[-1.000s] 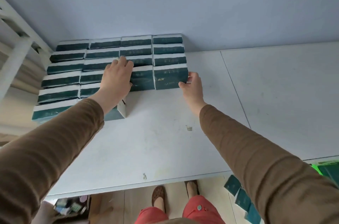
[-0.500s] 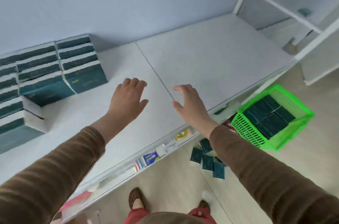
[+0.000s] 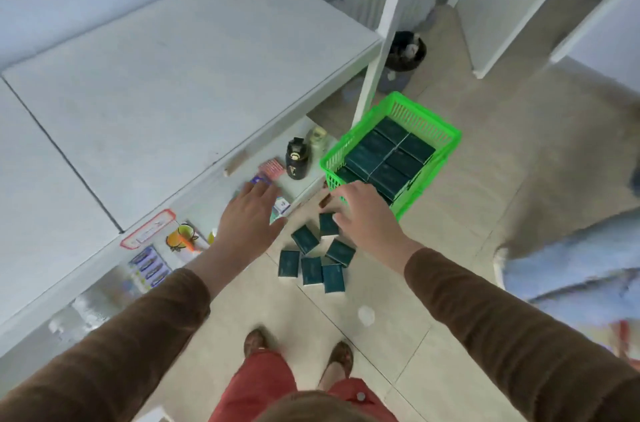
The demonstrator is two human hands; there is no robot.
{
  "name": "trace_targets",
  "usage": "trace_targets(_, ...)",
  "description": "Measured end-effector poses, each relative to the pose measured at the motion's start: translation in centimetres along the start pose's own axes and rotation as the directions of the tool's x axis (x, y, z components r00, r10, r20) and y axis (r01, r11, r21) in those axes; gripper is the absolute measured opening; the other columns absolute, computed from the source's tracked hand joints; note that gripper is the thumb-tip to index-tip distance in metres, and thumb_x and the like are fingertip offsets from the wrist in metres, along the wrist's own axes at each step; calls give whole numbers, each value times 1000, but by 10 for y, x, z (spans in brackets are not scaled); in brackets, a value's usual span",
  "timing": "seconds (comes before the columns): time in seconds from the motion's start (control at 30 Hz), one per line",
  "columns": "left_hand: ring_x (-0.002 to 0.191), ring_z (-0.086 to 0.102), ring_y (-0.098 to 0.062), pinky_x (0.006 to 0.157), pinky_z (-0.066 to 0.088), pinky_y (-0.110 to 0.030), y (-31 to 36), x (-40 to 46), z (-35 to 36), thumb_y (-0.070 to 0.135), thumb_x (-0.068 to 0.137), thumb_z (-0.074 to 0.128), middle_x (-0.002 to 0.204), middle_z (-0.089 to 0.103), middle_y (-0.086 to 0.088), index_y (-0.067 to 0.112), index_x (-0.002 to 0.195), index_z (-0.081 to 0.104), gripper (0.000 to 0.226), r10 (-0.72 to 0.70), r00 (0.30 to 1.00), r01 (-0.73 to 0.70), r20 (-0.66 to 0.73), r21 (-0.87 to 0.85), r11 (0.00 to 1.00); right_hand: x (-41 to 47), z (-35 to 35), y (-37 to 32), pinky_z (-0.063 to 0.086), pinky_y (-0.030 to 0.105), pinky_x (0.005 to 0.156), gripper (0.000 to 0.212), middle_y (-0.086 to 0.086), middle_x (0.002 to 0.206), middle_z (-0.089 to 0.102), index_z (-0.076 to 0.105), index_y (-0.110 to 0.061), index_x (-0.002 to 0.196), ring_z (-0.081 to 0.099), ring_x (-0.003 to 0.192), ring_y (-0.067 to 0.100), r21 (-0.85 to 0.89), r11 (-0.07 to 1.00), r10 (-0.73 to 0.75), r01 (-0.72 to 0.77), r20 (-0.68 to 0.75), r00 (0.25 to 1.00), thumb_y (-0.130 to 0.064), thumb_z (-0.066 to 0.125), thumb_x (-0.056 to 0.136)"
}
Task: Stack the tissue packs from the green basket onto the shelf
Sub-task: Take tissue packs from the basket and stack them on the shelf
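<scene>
Pale tiled floor point(image 3: 450, 248) at right and bottom of frame; white shelf top point(image 3: 173, 68) fills the upper left, a black bottle point(image 3: 296, 158) on the lower level under its edge. Green basket point(image 3: 446, 141) right of centre on the floor, dark tissue packs point(image 3: 388, 158) inside; six loose packs point(image 3: 313, 260) lie on the tiles below it. Left hand point(image 3: 247, 224) and right hand point(image 3: 363, 214) reach out at centre, fingers loosely spread, both holding nothing.

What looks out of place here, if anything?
Six loose tissue packs lie scattered on the floor tiles at mixed angles, just outside the green basket, whose own packs sit in neat rows. Both hands, left and right, are empty.
</scene>
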State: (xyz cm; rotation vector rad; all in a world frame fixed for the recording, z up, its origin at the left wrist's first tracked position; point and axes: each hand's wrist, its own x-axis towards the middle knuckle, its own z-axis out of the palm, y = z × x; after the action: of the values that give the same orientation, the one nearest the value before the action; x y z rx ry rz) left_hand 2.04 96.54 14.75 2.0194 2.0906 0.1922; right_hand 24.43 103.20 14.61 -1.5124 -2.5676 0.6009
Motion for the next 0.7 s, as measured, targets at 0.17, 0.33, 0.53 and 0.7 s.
trace_targets(0.17, 115, 48, -23, 93, 46, -39, 41, 53, 38, 39, 86, 65, 120, 56, 2, 23, 126, 54, 45, 25, 996, -23, 91, -24, 999, 15, -4, 77, 45, 41, 95, 34, 2, 120, 56, 57, -22, 123, 50, 113, 23, 63, 989, 130, -136, 93, 987, -26, 61, 90)
trace_targets(0.33, 115, 46, -22, 94, 44, -39, 68, 127, 76, 36, 89, 62, 120, 55, 1, 23, 127, 53, 42, 90, 978, -84, 186, -39, 996, 40, 13, 143, 43, 30, 97, 39, 1, 124, 57, 55, -19, 129, 52, 119, 19, 258, 903, 301, -342, 186, 935, -23, 63, 91)
trace_targets(0.53, 117, 48, -24, 91, 43, -38, 88, 217, 121, 33, 90, 63, 123, 54, -3, 19, 127, 52, 41, 85, 962, -80, 260, -32, 996, 88, 39, 212, 39, 27, 96, 47, 7, 138, 53, 48, -12, 137, 52, 124, 19, 470, 628, 492, -621, 378, 784, -21, 61, 93)
trace_targets(0.7, 122, 47, -28, 98, 43, -43, 97, 293, 180, 29, 88, 65, 129, 51, -6, 16, 130, 50, 47, 10, 939, 1, 344, -32, 999, 151, 73, 266, 36, 28, 98, 59, 12, 141, 47, 38, -5, 144, 49, 126, 26, 569, 211, 618, -794, 552, 560, -16, 63, 93)
